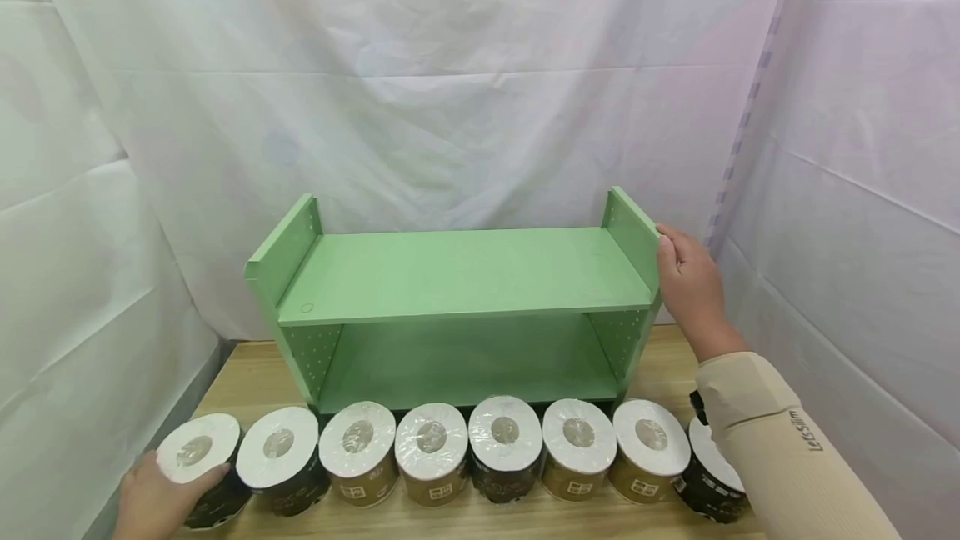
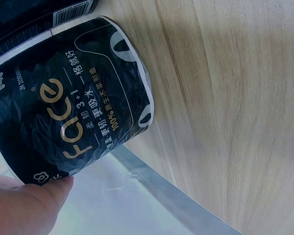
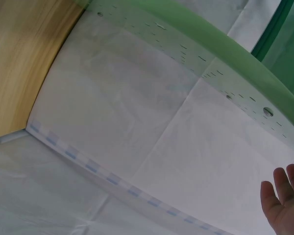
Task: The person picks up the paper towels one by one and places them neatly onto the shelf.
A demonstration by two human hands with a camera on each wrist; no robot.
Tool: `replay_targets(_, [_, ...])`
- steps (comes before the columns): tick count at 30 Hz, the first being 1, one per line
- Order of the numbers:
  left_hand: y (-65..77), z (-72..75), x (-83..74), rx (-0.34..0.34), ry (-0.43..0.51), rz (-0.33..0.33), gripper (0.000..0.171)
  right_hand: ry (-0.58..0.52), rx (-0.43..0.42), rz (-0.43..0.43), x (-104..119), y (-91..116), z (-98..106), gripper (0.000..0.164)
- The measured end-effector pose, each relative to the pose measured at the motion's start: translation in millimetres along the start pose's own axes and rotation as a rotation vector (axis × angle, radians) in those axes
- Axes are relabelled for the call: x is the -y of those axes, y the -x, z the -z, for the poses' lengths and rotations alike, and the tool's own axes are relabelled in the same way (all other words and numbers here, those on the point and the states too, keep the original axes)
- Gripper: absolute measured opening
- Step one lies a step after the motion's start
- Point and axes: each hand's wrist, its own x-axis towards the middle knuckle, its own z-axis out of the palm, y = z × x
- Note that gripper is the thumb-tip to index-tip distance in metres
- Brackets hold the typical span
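Note:
My left hand (image 1: 159,494) holds the black-wrapped toilet paper roll (image 1: 198,450) at the far left, thumb on one side and fingers on the other. In the left wrist view this roll (image 2: 78,98) shows gold "Face" lettering, with the thumb at its end. At the right, my right hand (image 1: 690,282) is at the outer side of the green shelf's (image 1: 465,269) right end panel, fingers by its upper edge. The right wrist view shows the fingers of that hand (image 3: 286,205) extended, near the perforated green panel (image 3: 206,63).
Several more rolls stand in a row before the shelf: black-wrapped (image 1: 277,448), gold-wrapped (image 1: 431,440), and a rightmost black one (image 1: 712,473) partly behind the right sleeve (image 1: 787,448). They stand on a wooden table (image 1: 465,523). White curtains (image 1: 450,107) surround the back and sides.

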Motion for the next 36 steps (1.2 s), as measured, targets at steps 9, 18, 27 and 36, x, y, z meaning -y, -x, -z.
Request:
replay_targets(9, [0.3,4.0,-3.9,-0.002,0.042,0.03,0.096,0.0,-0.001,-0.003,-2.6,0.4,1.9,0.056])
replay_targets(18, [4.5,10.4,-9.7,-0.072,0.103,-0.031,0.09,0.004,-0.008,-0.015,-4.7,0.7,4.6,0.056])
replay_targets(27, [3.4,20.6,-13.4,-0.109,0.094,-0.057,0.086,0.003,-0.011,-0.018,-6.0,1.2,5.0,0.057])
replay_targets(36, [0.7,36.7,-26.5,-0.171,0.149,-0.091,0.085,0.008,-0.015,-0.014,-6.1,1.6,5.0,0.057])
